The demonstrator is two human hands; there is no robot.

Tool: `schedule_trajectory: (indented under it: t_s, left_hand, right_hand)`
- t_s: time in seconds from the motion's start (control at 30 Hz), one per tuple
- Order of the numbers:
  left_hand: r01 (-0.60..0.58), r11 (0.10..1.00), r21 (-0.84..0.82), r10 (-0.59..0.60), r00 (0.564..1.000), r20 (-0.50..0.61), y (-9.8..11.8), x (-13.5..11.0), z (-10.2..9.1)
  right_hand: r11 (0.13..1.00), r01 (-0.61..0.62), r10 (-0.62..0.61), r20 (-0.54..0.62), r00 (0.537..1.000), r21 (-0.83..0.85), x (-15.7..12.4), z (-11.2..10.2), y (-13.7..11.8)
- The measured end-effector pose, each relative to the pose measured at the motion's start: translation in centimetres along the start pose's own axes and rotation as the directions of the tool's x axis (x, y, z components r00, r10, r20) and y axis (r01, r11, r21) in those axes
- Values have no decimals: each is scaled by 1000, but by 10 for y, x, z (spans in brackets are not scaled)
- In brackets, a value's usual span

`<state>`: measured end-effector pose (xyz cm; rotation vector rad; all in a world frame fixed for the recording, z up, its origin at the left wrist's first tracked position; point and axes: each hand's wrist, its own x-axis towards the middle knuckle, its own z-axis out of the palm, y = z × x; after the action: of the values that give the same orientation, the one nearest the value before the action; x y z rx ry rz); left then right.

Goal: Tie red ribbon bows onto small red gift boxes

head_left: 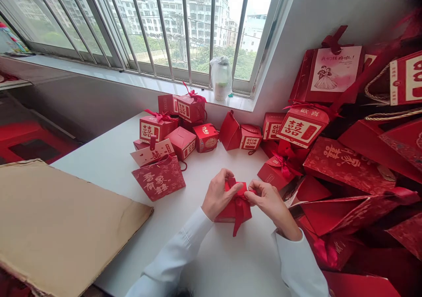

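A small red gift box (pixel 221 214) sits on the white table in front of me. A red ribbon (pixel 239 211) is tied on its top, with one tail hanging down the near side. My left hand (pixel 220 194) is closed at the box's upper left, its thumb and fingers pinching the ribbon by the bow. On the other side, my right hand (pixel 268 200) pinches a part of the ribbon between thumb and fingertips. The fingers partly cover the bow and the box's top.
Several red boxes (pixel 184 141) and a tilted red bag (pixel 160 178) stand toward the back of the white table (pixel 105 145). Many red bags and boxes (pixel 349 161) are heaped at right. A cardboard sheet (pixel 66 222) covers the left corner. A bagged jar (pixel 221 79) stands on the sill.
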<state>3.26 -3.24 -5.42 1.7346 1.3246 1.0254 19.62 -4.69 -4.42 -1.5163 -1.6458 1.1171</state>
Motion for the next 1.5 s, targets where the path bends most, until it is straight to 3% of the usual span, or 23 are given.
schedule_trajectory:
  t_s: [0.5, 0.7, 0.87, 0.97, 1.13, 1.37, 1.5]
  left_hand:
    - [22, 998, -61, -11, 984, 180, -3, 0, -13]
    - [83, 979, -187, -34, 968, 249, -4, 0, -20]
    - [-155, 987, -37, 159, 965, 207, 1, -2, -19]
    - [-218, 970, 106, 186, 950, 252, 1, -3, -16]
    - [-259, 950, 174, 202, 936, 287, -3, -2, -15]
    - [-297, 946, 128, 245, 916, 317, -3, 0, -20]
    - [-205, 975, 82, 182, 955, 235, -2, 0, -23]
  right_hand:
    - [999, 0, 0, 5, 1000, -51, 0, -1, -1]
    - [999, 4, -4, 0, 1000, -41, 1, 0, 0]
    - [1000, 3, -3, 15, 1000, 8, 1, 0, 3]
    - [1000, -2, 2, 13, 1000, 2, 2, 0, 3]
    - [1000, 0, 0, 10, 1000, -19, 1, -1, -1]
    - [999, 2, -2, 12, 1000, -43, 0, 0, -2]
    - [1000, 4, -4, 26, 1000, 1, 1, 0, 1]
